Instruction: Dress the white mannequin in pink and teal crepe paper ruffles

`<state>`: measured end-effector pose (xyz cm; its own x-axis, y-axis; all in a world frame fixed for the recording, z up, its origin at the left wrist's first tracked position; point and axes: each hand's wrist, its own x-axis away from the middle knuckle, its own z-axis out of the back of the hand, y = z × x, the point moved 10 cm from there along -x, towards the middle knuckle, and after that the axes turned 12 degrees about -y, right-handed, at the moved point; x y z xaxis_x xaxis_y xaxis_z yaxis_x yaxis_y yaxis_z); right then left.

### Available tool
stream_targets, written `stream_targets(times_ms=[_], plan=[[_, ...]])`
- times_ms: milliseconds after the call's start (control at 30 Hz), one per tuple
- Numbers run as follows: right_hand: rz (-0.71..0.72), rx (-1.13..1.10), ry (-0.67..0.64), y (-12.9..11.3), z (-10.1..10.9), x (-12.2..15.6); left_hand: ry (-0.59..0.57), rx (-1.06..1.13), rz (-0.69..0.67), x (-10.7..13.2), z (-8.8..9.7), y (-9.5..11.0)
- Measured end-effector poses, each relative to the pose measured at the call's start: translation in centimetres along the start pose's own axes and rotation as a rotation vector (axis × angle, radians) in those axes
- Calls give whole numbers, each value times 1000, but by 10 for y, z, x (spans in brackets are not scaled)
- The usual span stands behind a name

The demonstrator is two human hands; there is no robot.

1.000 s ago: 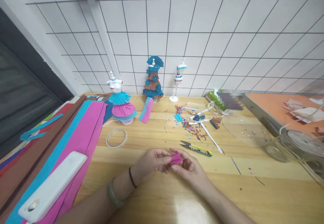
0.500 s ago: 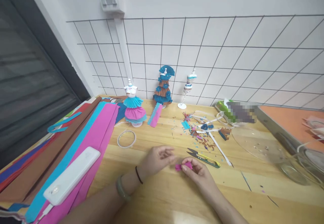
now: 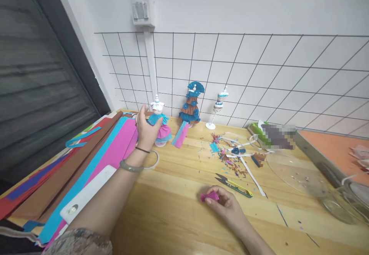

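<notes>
My left hand (image 3: 148, 128) is stretched out at the small dress-form mannequin (image 3: 157, 107) with a blue and pink ruffled paper skirt. Its thumb and fingers are spread apart in front of the blue ruffle; whether they touch it I cannot tell. Near the front of the table, my right hand (image 3: 226, 203) pinches a small gathered piece of magenta crepe paper (image 3: 210, 197) between thumb and fingers. Yellow-handled thread snips (image 3: 235, 185) lie just beyond that hand. A roll of narrow tape (image 3: 155, 160) is partly hidden behind my left wrist.
Folded crepe paper sheets (image 3: 95, 159) cover the left side, with a white power bank-like box (image 3: 86, 195) on them. Two more mannequins, one in a blue and brown dress (image 3: 190, 107) and one bare-standed (image 3: 218, 107), stand by the wall. Paper scraps (image 3: 230, 160) and a glass jar (image 3: 340, 205) are rightward.
My left hand has moved away from the magenta paper, forward and left to the blue and pink mannequin. My right hand keeps its pinch on the paper. The view has shifted slightly.
</notes>
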<state>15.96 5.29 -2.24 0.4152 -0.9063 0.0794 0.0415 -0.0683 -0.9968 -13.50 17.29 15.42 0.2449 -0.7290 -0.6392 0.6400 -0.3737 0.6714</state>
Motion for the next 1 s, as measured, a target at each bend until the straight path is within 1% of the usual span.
stream_targets(times_ms=[67, 167, 300, 400, 467, 533, 633, 700, 767, 833, 867, 933, 1000], plan=[[2, 1, 0, 2, 0, -1, -26, -16, 32, -15, -8, -8], [6, 3, 9, 2, 1, -1, -37, -7, 64, -28, -19, -15], [19, -5, 16, 1, 1, -1, -16, 93, 89, -36, -23, -19], [30, -9, 27, -1, 1, -2, -71, 229, 114, -35, -29, -16], [35, -12, 37, -3, 1, -1, -139, 319, 99, -30, -34, -4], [35, -16, 40, -4, 1, -1, -236, 453, 64, -21, -40, 16], [33, -40, 58, -5, 5, -1, -457, 726, 13, -2, -54, 53], [34, -81, 67, -3, 7, -1, -606, 902, 21, 14, -63, 75], [36, -132, 73, 0, 10, -2, -735, 1063, 46, 29, -72, 90], [39, -167, 88, 4, 13, -3, -817, 1183, 73, 42, -80, 97], [41, -177, 100, 6, 15, -3, -841, 1215, 94, 48, -84, 96], [41, -191, 125, 9, 19, -3, -860, 1232, 144, 55, -92, 89], [38, -208, 145, 12, 21, -2, -853, 1229, 183, 59, -98, 81]])
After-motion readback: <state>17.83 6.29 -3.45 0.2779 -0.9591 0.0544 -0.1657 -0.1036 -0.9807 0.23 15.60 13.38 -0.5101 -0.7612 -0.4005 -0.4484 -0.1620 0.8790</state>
